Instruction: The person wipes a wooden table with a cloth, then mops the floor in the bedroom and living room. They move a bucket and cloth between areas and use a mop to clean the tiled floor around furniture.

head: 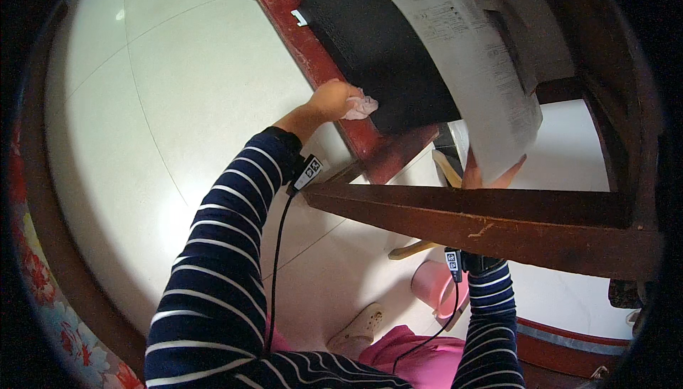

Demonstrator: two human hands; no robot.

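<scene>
My left hand [334, 100] is closed around a crumpled pale pink cloth [362, 107], which lies on the edge of a red wooden surface [315, 63] beside a black panel [384, 47]. Past a dark wooden bar [469, 223], my right hand [488, 175] shows only its spread fingers. They touch the lower end of a large greyish printed sheet or casing [480, 79]; whether they grip it cannot be told. The bar hides the rest of that hand. A small white clip [300, 18] sits at the black panel's left edge.
A pink bucket [435, 285] stands on the tiled floor [176, 95] below the wooden bar. Near it are a light wooden leg [411, 250] and my clog [368, 322]. A red case or box with a grey band [571, 335] is at lower right. Floral fabric [74, 341] lines the left rim.
</scene>
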